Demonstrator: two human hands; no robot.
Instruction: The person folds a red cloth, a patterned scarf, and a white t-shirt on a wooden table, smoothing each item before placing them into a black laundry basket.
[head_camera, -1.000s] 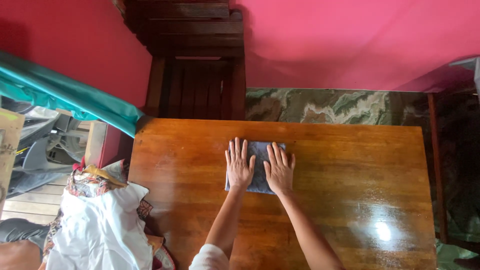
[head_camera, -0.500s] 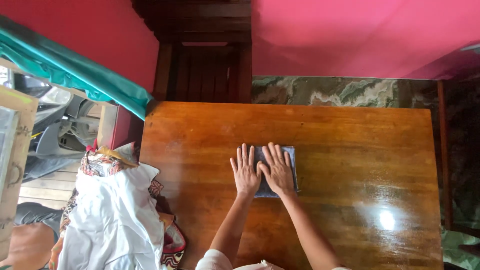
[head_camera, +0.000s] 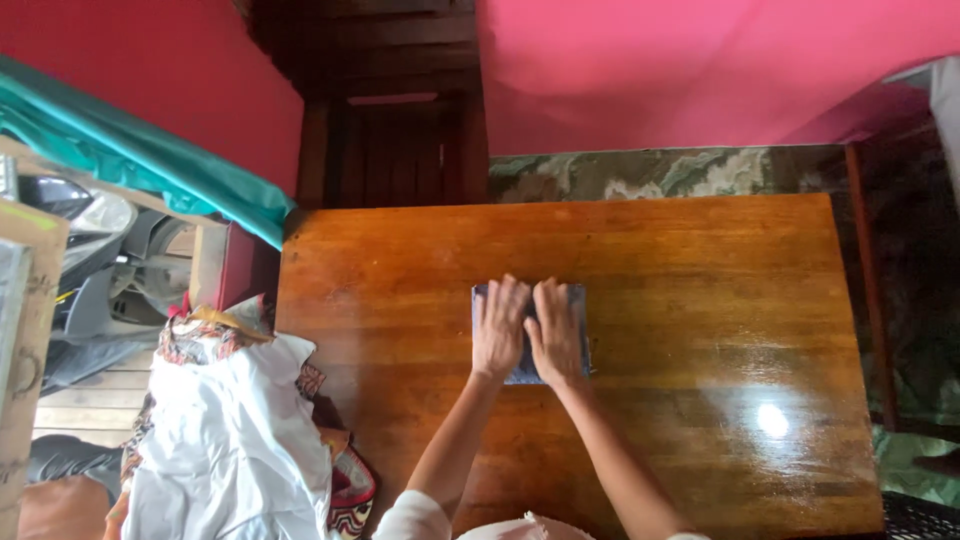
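Although the wooden tabletop (head_camera: 700, 300) fills most of the view, its near edge runs out of the bottom of the frame, and a bright glare patch on its right near part washes out the grain there. At the far side a dark wooden chair (head_camera: 395, 130) stands against the pink wall (head_camera: 700, 70), its top cut off by the frame. To the left of the tabletop a heap of white and patterned cloth (head_camera: 230, 440) lies partly out of view at the bottom, with a teal sheet (head_camera: 140, 160) slanting above it.

Near the middle of the tabletop lies a small folded grey-blue cloth (head_camera: 580, 335), mostly covered by the two hands, so only its edges and a strip between them show. Both forearms reach up from the bottom edge, converging on it. The left hand (head_camera: 499, 330) lies palm down on the cloth's left part, fingers straight and held close together, pointing far. The right hand (head_camera: 555, 335) lies flat just beside it, fingers likewise together, touching or nearly touching the left hand.
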